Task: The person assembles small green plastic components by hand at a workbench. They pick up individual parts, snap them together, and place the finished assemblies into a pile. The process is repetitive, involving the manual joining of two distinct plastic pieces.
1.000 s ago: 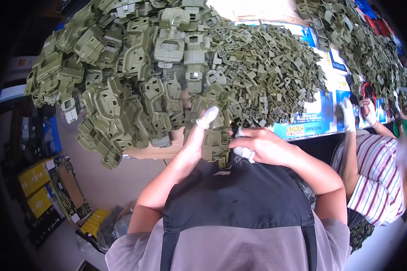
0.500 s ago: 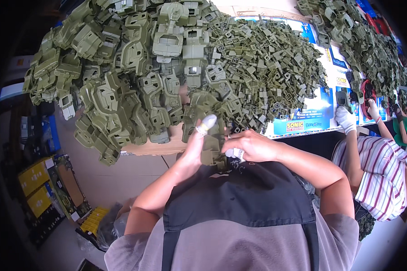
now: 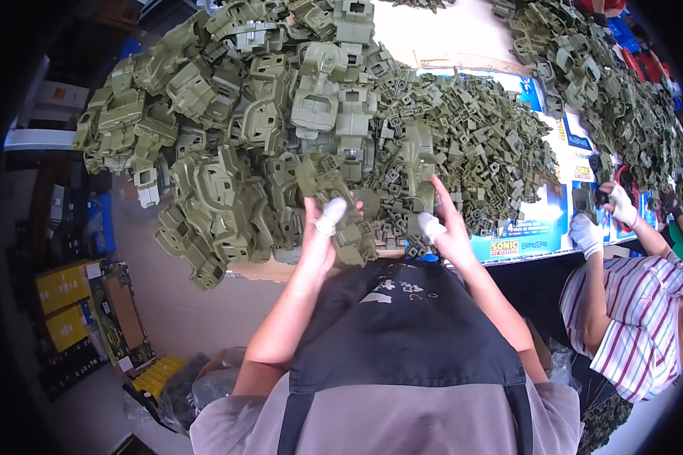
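My left hand (image 3: 320, 236), its thumb wrapped in white, is closed round a long olive-green moulded plastic part (image 3: 353, 236) at the near edge of the table. The part tilts, and its far end overlaps the heaped parts. To the right, my right hand (image 3: 452, 233), also with a white-covered thumb, grips another green plastic part (image 3: 420, 155) standing out over the pile of small parts. Its fingers are partly hidden behind that part. Large green vehicle-like shells (image 3: 216, 193) lie heaped to the left of my hands. Small square green pieces (image 3: 493, 144) spread to the right.
Printed blue-and-white cardboard (image 3: 535, 227) lies under the piles. At the right, a co-worker in a striped shirt (image 3: 622, 318) has white-covered hands near another green heap (image 3: 599, 76). Yellow boxes (image 3: 62, 288) stand at the lower left.
My hands were close together by the apron. Now they are apart, my right hand reaching forward with a green part. The whole view has shifted slightly.
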Available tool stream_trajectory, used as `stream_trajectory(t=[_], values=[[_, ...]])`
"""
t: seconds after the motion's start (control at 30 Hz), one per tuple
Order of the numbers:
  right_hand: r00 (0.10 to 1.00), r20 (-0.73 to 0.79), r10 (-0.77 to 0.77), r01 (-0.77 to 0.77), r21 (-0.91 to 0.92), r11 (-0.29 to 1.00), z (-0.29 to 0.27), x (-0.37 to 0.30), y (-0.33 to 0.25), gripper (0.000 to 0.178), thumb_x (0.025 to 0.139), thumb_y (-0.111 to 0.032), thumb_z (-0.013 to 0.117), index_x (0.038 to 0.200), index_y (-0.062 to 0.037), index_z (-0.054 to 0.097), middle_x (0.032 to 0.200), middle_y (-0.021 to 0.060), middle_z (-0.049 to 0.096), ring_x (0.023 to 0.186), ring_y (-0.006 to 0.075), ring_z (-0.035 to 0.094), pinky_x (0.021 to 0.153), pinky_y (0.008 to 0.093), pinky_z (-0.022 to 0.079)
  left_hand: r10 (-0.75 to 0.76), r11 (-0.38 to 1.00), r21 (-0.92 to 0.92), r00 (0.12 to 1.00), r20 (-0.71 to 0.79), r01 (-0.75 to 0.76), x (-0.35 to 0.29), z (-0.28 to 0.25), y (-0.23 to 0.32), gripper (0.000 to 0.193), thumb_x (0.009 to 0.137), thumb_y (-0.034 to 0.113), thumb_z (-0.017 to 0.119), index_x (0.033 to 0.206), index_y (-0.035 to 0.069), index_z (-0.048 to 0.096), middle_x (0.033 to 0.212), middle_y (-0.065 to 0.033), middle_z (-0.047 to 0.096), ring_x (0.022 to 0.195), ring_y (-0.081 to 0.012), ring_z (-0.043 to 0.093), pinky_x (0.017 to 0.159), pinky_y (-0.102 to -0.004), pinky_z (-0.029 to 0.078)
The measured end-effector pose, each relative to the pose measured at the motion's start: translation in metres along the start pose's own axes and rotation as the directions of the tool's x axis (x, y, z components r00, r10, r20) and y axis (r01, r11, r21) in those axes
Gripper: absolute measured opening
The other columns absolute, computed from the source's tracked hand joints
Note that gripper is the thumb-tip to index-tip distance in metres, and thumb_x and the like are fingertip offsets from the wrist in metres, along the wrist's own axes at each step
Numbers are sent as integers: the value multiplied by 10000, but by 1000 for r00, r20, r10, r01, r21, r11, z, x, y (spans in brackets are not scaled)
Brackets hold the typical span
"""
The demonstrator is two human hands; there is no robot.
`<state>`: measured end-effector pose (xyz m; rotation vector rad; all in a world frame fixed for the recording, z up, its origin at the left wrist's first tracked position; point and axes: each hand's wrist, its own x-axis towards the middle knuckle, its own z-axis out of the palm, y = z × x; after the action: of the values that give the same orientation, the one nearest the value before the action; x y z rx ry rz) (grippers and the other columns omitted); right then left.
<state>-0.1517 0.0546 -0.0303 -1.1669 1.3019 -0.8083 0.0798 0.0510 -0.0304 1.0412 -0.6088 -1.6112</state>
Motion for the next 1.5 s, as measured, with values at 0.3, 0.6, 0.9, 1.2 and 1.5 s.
stream_trajectory(t=[0.3,0.6,0.9,1.2,1.5], values=[[947,292,-132,197,-207,958,13,-31,-33,757,824,-109,569,1444,-80,134,1401,226,333,1297,326,344,1060,359,299,26,983,184,1000,13,-28,-6,44,-19,848,756,35,685,1408,174,160,1348,-94,366,1167,-218,467,876,-331,481],[897,433,86,-398,707,585,11,-32,1,671,876,-166,597,1435,-98,232,1214,64,509,1015,155,526,896,283,420,-39,999,-36,997,-63,37,-2,31,-22,732,816,194,670,1359,107,187,1226,-149,458,1097,-242,528,875,-367,488],[950,276,-149,269,-476,837,-37,-33,-33,635,723,-82,658,1305,4,419,1175,255,544,1067,352,559,914,383,444,35,-218,718,730,683,-661,-17,83,41,976,669,486,714,1423,97,232,1282,-217,442,1282,-356,336,1092,-455,179],[870,465,163,147,-561,815,-33,-46,-37,493,855,-160,542,1279,60,418,1130,261,541,1050,363,546,908,396,437,-497,157,804,658,566,-573,-15,54,8,747,758,150,629,1415,163,275,1036,-139,608,1050,-259,562,1093,-464,193],[927,374,3,172,-432,885,-20,-57,-17,426,795,-92,579,1200,29,523,1071,226,568,961,360,586,870,398,461,-459,237,839,704,542,-490,-16,47,3,602,751,206,665,1317,201,460,917,-89,617,945,-219,588,1055,-441,222]])
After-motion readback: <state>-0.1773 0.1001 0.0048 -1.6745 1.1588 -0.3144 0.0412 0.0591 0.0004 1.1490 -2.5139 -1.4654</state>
